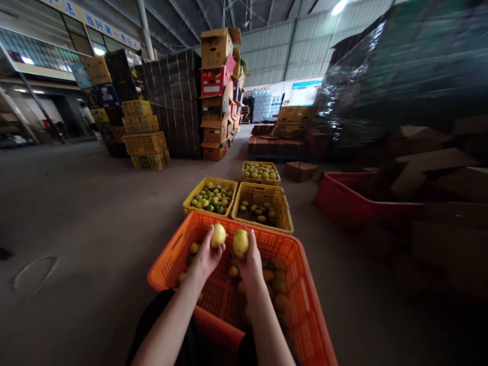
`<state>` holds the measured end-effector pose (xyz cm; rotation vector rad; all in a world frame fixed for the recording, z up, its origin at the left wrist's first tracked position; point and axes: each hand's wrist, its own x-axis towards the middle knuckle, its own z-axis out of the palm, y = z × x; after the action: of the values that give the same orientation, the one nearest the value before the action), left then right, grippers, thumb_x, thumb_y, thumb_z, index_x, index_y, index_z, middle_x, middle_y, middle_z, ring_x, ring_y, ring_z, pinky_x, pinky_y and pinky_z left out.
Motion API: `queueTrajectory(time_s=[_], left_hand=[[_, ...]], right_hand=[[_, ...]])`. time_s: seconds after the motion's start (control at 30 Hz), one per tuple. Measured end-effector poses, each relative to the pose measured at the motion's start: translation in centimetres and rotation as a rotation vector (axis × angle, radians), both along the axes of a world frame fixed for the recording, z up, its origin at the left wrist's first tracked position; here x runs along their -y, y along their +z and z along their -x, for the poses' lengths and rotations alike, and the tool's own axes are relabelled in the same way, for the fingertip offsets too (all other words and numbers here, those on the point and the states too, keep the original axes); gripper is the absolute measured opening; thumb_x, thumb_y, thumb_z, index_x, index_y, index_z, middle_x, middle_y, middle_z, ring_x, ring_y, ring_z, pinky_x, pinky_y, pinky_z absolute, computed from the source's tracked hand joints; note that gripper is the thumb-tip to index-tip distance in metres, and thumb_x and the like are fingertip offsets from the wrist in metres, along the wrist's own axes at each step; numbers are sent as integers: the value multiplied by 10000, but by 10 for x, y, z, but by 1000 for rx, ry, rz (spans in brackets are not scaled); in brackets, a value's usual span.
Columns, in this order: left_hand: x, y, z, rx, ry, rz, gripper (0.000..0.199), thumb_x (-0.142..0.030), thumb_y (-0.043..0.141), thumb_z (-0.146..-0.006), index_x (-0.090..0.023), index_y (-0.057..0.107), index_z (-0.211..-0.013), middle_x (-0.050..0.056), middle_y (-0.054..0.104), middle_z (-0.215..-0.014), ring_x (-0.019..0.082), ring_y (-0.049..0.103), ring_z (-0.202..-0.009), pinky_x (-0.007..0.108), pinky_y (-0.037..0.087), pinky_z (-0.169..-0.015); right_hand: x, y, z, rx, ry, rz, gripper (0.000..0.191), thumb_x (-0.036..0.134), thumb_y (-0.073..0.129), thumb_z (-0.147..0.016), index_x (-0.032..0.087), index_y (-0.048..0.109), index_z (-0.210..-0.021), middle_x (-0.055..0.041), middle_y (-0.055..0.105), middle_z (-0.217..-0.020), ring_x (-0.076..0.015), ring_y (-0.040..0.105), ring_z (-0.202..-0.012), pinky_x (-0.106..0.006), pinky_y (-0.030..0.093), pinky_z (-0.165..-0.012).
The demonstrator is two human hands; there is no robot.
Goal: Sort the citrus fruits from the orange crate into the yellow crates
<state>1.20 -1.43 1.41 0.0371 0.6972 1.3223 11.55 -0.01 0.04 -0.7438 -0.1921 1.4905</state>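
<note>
My left hand [209, 256] holds a pale yellow fruit [218, 236] between thumb and fingers. In my right hand [251, 259] is another yellow fruit [241, 243], a short gap away from the first. Both hands are above a large orange crate [224, 324] whose bottom is partly covered by loose yellow and orange fruits, such as one fruit [233, 271] below my hands. Beyond its far rim stand a yellow crate [185, 207] full of yellow and green fruits and a yellow crate [284, 211] with fewer fruits. My forearms hide part of the orange crate.
Farther off is another yellow crate [261, 180] filled with fruits. A red bin [343, 203] and cardboard pieces [434, 162] lie at the right. Stacked yellow crates [145, 142], a tall stack of boxes [214, 81] and wrapped pallets [173, 101] stand behind.
</note>
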Motion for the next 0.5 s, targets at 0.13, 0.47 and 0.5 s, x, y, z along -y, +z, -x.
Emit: queueTrajectory(time_s=[0.13, 0.47, 0.5], left_hand=[[11, 20, -6, -24, -113, -54, 430, -500, 503, -823, -92, 600, -914, 84, 648, -677, 93, 527, -372, 161, 398, -296], [-8, 27, -40, 179, 106, 43, 249, -332, 470, -861, -114, 584, -900, 60, 616, -712, 120, 613, -589, 155, 500, -463], [-12, 28, -44, 150, 102, 63, 242, -315, 465, -861, -116, 591, -919, 56, 608, -696, 127, 613, -586, 156, 489, -442]], right_hand=[[2, 8, -8, -43, 26, -32, 293, 399, 709, -633, 178, 563, -758, 49, 621, -579, -100, 582, -477, -189, 474, -416], [6, 26, -33, -181, -27, -44, 211, 380, 631, -712, 186, 581, -776, 19, 655, -608, -127, 624, -526, -219, 516, -449], [5, 26, -37, -176, -89, -37, 201, 381, 614, -736, 188, 585, -788, 24, 661, -620, -121, 626, -531, -220, 525, -468]])
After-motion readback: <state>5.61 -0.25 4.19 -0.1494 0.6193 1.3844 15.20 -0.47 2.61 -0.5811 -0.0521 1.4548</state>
